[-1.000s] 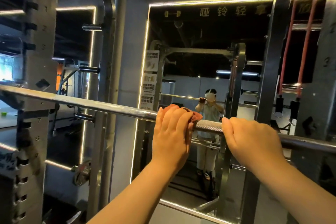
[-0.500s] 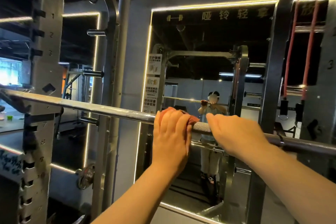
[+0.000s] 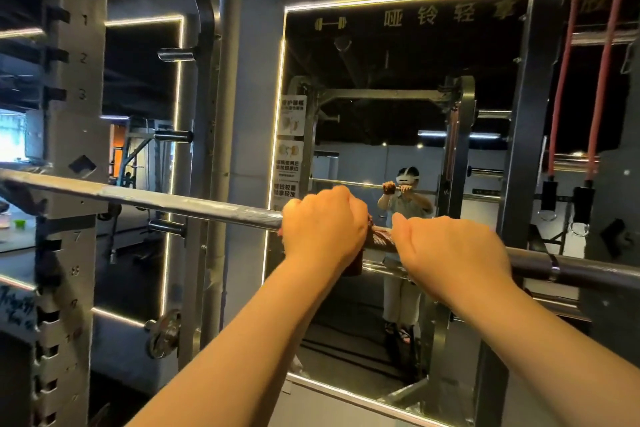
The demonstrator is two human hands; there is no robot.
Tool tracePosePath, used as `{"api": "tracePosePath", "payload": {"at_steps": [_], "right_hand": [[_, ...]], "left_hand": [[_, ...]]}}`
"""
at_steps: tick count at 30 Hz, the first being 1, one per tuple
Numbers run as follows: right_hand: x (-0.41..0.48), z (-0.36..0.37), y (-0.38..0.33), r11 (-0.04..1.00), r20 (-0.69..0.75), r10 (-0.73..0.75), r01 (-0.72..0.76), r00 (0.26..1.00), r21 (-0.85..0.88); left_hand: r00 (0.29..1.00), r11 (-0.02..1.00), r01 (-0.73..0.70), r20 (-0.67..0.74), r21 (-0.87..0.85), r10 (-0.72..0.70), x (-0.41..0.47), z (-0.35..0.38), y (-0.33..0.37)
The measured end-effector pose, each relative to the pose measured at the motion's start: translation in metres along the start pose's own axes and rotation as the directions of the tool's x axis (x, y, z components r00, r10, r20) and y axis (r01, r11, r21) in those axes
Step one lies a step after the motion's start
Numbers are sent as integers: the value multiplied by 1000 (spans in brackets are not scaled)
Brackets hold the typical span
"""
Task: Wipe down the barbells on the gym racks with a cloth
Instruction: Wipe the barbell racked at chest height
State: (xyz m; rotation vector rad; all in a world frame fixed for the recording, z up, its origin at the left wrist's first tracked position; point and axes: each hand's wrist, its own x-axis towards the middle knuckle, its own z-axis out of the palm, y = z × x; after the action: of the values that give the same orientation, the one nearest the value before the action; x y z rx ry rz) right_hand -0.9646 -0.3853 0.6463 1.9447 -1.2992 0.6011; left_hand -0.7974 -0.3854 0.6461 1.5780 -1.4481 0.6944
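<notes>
One barbell (image 3: pixel 156 197), one cloth (image 3: pixel 374 236), two hands.
Left hand (image 3: pixel 323 225) grips the cloth round the barbell; right hand (image 3: pixel 453 253), just beside it, curls over the bar. Behind the barbell, one mirror (image 3: pixel 398 80); above its right end, two red bands (image 3: pixel 561 97).

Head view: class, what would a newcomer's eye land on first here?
A steel barbell crosses the middle: the left hand wraps a reddish cloth round it, and the right hand grips bare bar beside it. Behind, a light-framed mirror reflects the person; red resistance bands hang at upper right.
</notes>
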Motion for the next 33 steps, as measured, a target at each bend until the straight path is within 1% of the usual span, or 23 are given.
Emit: {"api": "tracePosePath", "payload": {"at_steps": [1, 2, 3, 5, 6, 7, 8, 9, 13, 14, 15, 16, 18, 20, 21, 23, 25, 26, 27, 30, 32, 33], "right_hand": [[0, 0, -1, 1000, -8, 16, -16, 1000, 6], [-1, 0, -1, 1000, -18, 28, -28, 999, 5], [-1, 0, -1, 999, -24, 36, -36, 999, 9], [-3, -1, -1, 1000, -10, 19, -19, 1000, 1], [-4, -2, -1, 999, -5, -17, 17, 1000, -32], [-5, -3, -1, 995, -3, -63, 63, 998, -77], [-7, -5, -2, 988, -2, -103, 102, 995, -120], [-8, -7, -1, 981, -2, -127, 125, 992, -151], [-9, -7, -1, 981, -1, -118, 116, 993, -154], [-9, -6, -1, 980, -6, -120, 117, 993, -159], [-9, -5, -1, 978, -10, -124, 121, 992, -167], [-9, -4, -1, 978, -15, -126, 122, 992, -168], [-10, -2, 0, 978, -26, -140, 134, 990, -163], [-12, 0, 1, 971, -33, -174, 166, 984, -174], [-12, 0, 2, 971, -29, -175, 168, 984, -171], [-11, -1, 2, 973, -13, -171, 167, 985, -157], [-11, -1, 1, 978, -16, -165, 161, 986, -135], [-10, -1, 1, 980, -25, -163, 159, 986, -120], [-10, -1, 1, 983, -31, -157, 153, 987, -103], [-10, 0, 1, 988, -56, -118, 111, 991, -110], [-8, 1, 1, 993, -70, -66, 59, 995, -100], [-7, 2, 1, 995, -72, -48, 41, 996, -92]], "left_hand": [[1000, 1000, 17, 24, 19, -17, 1, -2, 10], [1000, 1000, -1, 8, -14, 2, -5, 0, 18], [998, 994, -56, -41, -97, 53, -14, 4, 24], [964, 936, -220, -205, -274, 167, -37, 16, 22], [942, 906, -295, -255, -305, 221, -44, 22, 13], [928, 887, -337, -270, -315, 256, -46, 25, 1], [927, 888, -337, -272, -313, 256, -45, 27, -10], [936, 901, -308, -268, -305, 229, -42, 26, -17], [984, 970, -41, -176, -241, -2, -14, 12, -11], [985, 977, -10, -169, -214, -27, -11, 11, -5], [982, 978, -12, -188, -208, -28, -13, 13, -1], [973, 971, -42, -232, -237, -15, -19, 17, 2], [936, 920, -156, -350, -360, 22, -43, 34, 3], [894, 865, -270, -443, -424, 63, -70, 60, -4], [886, 855, -290, -458, -430, 71, -80, 72, -11], [873, 881, -302, -478, -363, 102, -90, 86, -27], [838, 889, -352, -522, -292, 161, -84, 88, -41], [827, 882, -372, -535, -290, 173, -75, 81, -42], [834, 884, -361, -527, -297, 164, -63, 70, -39], [914, 944, -202, -396, -260, 86, -29, 36, -17], [937, 960, -153, -343, -234, 66, -24, 28, -4], [938, 955, -148, -342, -258, 54, -27, 29, 0]]}}
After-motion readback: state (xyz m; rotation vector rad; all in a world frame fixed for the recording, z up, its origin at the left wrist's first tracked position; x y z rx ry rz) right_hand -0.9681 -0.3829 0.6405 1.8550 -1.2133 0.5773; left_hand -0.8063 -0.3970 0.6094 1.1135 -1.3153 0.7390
